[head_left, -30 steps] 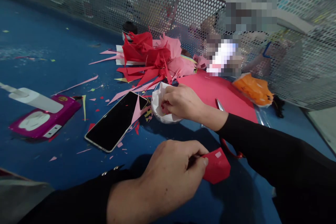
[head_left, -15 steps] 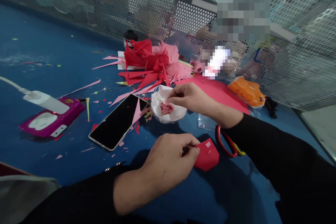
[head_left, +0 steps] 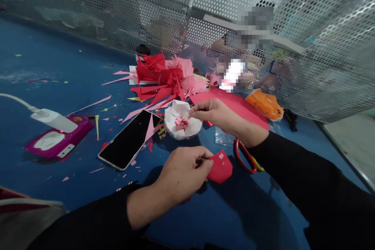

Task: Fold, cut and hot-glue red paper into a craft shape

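Note:
My left hand [head_left: 183, 172] pinches a folded red paper piece [head_left: 222, 167] by its left edge, low over the table. A small pale pink square lies on that paper's upper part. My right hand [head_left: 215, 113] has thumb and forefinger pressed together at the right rim of a clear bowl [head_left: 184, 137] lined with white paper. Tiny pink and red paper bits [head_left: 181, 123] sit in the bowl, just left of the fingertips. Whatever is between those fingertips is too small to make out. Red-handled scissors [head_left: 244, 160] lie under my right wrist.
A black-screened phone [head_left: 125, 142] lies left of the bowl. Beyond it stand a purple power strip [head_left: 79, 133] with a white charger [head_left: 54, 119], and a heap of red and pink paper scraps [head_left: 161, 71]. An orange packet [head_left: 265, 103] rests near the perforated metal screen [head_left: 164, 11]. A person sits behind it.
My right hand's fingertips have shifted from over the bowl's paper bits to its right rim. The left hand still holds the red paper. The whole view has turned slightly.

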The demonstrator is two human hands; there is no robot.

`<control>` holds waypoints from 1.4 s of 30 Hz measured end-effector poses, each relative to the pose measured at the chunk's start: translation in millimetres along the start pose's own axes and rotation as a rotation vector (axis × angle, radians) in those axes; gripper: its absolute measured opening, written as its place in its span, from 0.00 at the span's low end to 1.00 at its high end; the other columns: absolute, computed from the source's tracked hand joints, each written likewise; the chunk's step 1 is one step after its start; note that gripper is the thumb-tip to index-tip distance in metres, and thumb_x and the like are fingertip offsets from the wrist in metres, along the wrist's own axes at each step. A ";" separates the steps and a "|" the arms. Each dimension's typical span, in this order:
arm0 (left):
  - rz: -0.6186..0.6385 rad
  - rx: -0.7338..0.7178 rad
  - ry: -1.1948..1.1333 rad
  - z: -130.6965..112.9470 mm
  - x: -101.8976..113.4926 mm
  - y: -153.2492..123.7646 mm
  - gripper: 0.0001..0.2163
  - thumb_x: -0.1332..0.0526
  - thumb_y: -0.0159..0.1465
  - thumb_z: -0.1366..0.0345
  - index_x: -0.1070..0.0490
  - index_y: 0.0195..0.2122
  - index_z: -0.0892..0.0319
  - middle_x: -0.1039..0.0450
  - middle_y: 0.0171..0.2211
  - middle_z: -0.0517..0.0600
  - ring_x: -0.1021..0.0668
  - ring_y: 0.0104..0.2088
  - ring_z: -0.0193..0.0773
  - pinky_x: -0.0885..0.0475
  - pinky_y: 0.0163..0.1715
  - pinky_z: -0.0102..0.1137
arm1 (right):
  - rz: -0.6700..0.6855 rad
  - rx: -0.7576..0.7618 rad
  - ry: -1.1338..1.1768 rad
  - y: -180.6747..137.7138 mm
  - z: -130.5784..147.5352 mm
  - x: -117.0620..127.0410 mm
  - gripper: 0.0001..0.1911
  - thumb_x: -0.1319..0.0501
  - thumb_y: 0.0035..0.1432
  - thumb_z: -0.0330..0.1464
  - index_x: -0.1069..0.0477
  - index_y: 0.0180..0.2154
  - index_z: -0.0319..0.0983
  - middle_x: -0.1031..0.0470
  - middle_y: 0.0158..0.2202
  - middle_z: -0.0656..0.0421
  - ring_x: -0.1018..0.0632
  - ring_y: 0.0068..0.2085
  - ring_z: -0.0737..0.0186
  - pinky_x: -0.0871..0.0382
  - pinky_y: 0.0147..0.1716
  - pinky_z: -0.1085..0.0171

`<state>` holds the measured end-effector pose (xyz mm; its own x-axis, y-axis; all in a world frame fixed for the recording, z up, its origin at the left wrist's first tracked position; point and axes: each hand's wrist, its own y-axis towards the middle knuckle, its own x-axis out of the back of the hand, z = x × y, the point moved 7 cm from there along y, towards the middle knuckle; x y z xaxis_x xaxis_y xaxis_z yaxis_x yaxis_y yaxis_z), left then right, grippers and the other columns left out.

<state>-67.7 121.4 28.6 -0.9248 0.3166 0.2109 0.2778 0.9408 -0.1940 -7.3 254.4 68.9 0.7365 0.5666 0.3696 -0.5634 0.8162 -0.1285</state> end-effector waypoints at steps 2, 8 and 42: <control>-0.001 0.002 0.001 -0.3 0.3 0.2 0.12 0.44 0.63 0.62 0.21 0.38 0.57 0.21 0.28 0.48 0.21 0.28 0.35 0.29 0.29 0.28 | -0.008 0.003 0.035 0.1 0.3 -0.5 0.02 0.35 0.50 0.29 0.23 0.27 0.37 0.24 0.22 0.63 0.30 0.23 0.70 0.39 0.23 0.69; 0.005 0.010 -0.008 2.0 -1.3 0.1 0.12 0.44 0.63 0.61 0.21 0.39 0.58 0.21 0.28 0.48 0.22 0.27 0.34 0.30 0.27 0.28 | 0.001 -0.069 0.087 -2.0 -3.4 -4.0 0.04 0.37 0.55 0.24 0.27 0.29 0.38 0.18 0.31 0.57 0.25 0.21 0.72 0.38 0.19 0.71; -0.051 -0.017 -0.243 -12.6 11.4 7.9 0.07 0.38 0.60 0.63 0.24 0.33 0.60 0.21 0.28 0.47 0.20 0.26 0.34 0.26 0.28 0.28 | -0.382 0.179 -0.169 -122.1 31.8 33.1 0.04 0.40 0.60 0.30 0.30 0.32 0.39 0.22 0.37 0.56 0.23 0.42 0.59 0.32 0.43 0.59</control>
<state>-72.8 134.0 41.6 -0.9725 0.2322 -0.0172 0.2316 0.9575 -0.1721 74.0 169.9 126.0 0.8413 0.1896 0.5063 -0.3296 0.9222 0.2022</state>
